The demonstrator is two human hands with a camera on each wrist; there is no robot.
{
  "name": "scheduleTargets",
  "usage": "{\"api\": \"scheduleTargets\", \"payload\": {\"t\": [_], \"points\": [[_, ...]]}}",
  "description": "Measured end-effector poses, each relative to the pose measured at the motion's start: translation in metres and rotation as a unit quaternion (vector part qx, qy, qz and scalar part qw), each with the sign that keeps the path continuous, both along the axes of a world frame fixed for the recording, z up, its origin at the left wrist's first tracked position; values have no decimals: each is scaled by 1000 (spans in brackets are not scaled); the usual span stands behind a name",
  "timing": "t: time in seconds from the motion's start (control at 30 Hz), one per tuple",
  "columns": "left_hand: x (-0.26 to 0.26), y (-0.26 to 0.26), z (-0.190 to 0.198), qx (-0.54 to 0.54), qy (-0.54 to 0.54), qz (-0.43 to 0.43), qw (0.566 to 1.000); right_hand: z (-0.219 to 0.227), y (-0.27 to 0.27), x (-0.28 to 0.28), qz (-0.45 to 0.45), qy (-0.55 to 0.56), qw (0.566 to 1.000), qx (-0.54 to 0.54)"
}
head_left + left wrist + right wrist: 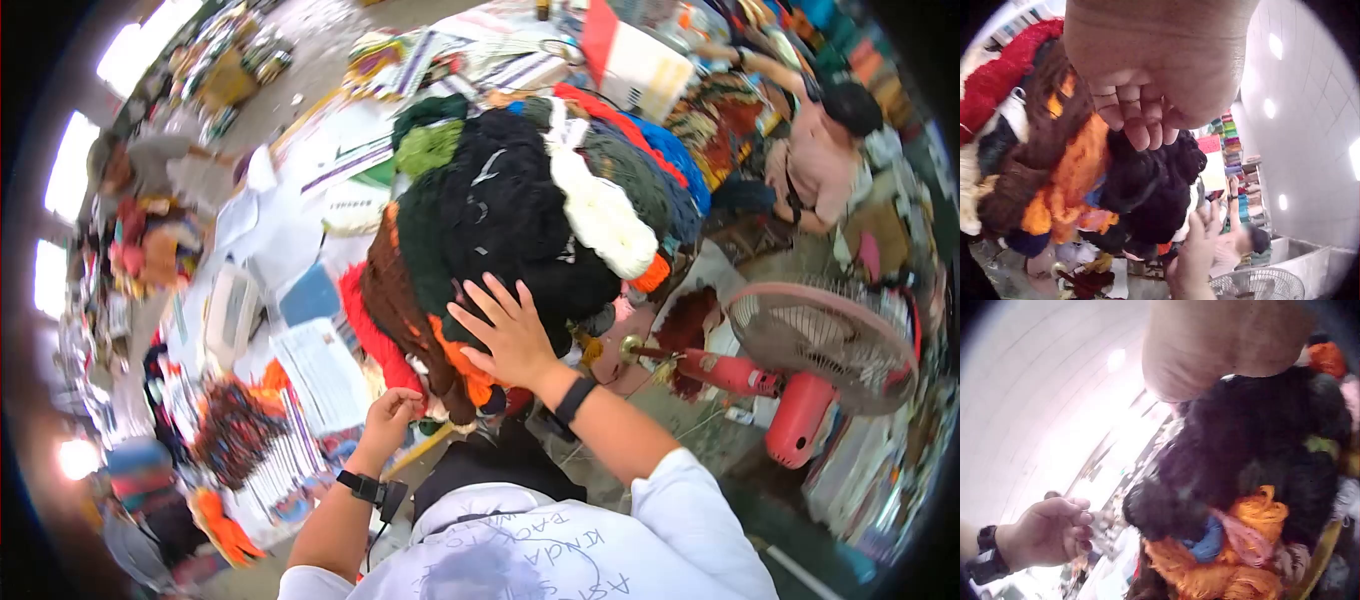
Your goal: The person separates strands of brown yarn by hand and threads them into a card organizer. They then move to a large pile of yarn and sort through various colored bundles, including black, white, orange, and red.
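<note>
Handling heaped yarn seems in hand. Right hand (508,335): fingers spread apart, gripping nothing; black yarn (510,215) beyond fingertips, contact unclear. Left hand (392,420): loosely curled, empty, near brown yarn (400,285). Next move likely calls for curling fingers into skeins.

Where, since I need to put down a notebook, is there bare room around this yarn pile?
Best seems the pale tabletop between the blue pad and the purple-striped packet, though some may be paper. Floor shows between the right forearm and the fan. Crowded: the yarn pile under the right hand.
</note>
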State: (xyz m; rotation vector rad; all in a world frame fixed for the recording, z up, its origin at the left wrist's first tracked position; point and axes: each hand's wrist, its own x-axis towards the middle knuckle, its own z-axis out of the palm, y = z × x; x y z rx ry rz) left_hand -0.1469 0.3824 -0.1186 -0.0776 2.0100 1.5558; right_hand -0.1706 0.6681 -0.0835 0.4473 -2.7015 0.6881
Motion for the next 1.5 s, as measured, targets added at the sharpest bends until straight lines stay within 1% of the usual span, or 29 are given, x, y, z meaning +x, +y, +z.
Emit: {"api": "scheduleTargets", "payload": {"t": [0.03,0.1,0.17,0.2,0.23,0.33,0.37,0.4,0.47,0.5,0.57,0.6,0.63,0.67,0.7,0.73,0.77,0.83,0.9,0.93,0.97,1.03,1.07,1.17,1.23,1.27,1.33,1.43,1.5], "points": [[15,-15,-4,-14,-4,8,1000,1,-5,-10,23,-3,1000,10],[50,-46,-16,-17,-17,31,999,-3,-9,-30,83,-56,984,150],[90,-81,-35,-6,-41,90,995,-20,5,-44,41,-171,968,176],[109,-97,-33,-18,-10,76,997,-29,15,-53,27,-187,966,178],[134,-115,-50,1,-14,130,991,-38,25,-60,19,-203,962,184],[198,-148,-47,-49,-41,240,969,-59,43,-76,-119,-206,970,50],[220,-157,-50,-54,-59,277,957,-61,43,-81,-174,-207,962,20],[240,-161,-52,-36,-72,325,942,-54,41,-84,-191,-226,955,36],[279,-171,-63,-33,-90,352,931,-35,19,-75,-222,-228,946,58],[295,-171,-67,-33,-103,364,925,-28,8,-65,-211,-228,948,69],[314,-169,-63,-20,-119,384,915,-17,-12,-52,-165,-169,957,169],[321,-168,-63,-2,-123,392,912,-15,-17,-49,-102,-182,957,202],[328,-166,-64,17,-127,400,907,-14,-24,-41,-89,-181,956,213],[332,-167,-66,35,-125,399,908,-16,-34,-33,-23,-96,945,311],[331,-164,-65,57,-112,408,904,-18,-44,-25,44,-9,915,400],[328,-161,-61,73,-104,398,908,-17,-56,-19,85,6,927,366],[323,-157,-59,87,-97,390,912,-14,-72,-16,101,7,923,372],[307,-144,-59,88,-48,323,941,-14,-106,-16,247,-5,936,250],[280,-122,-65,124,-36,263,956,-32,-131,-15,373,-41,893,247],[264,-105,-74,151,-16,241,959,-39,-142,-10,420,-88,871,237],[246,-86,-83,178,4,218,960,-47,-147,-8,434,-94,863,242],[204,-51,-83,65,83,111,988,-64,-144,-3,494,-153,791,328],[185,-29,-88,72,80,112,988,-65,-136,-8,482,-202,746,412],[142,29,-113,32,92,145,985,-69,-94,-30,523,-182,713,431],[123,73,-147,-3,161,214,964,-65,-80,-39,533,-174,711,424],[115,89,-147,3,155,214,965,-61,-73,-43,539,-161,714,417],[102,115,-137,104,143,192,965,-59,-62,-54,538,-164,716,414],[92,143,-109,159,106,175,966,-57,-47,-65,542,-148,721,405],[81,156,-109,168,93,162,968,-52,-44,-68,539,-124,727,408]]}}
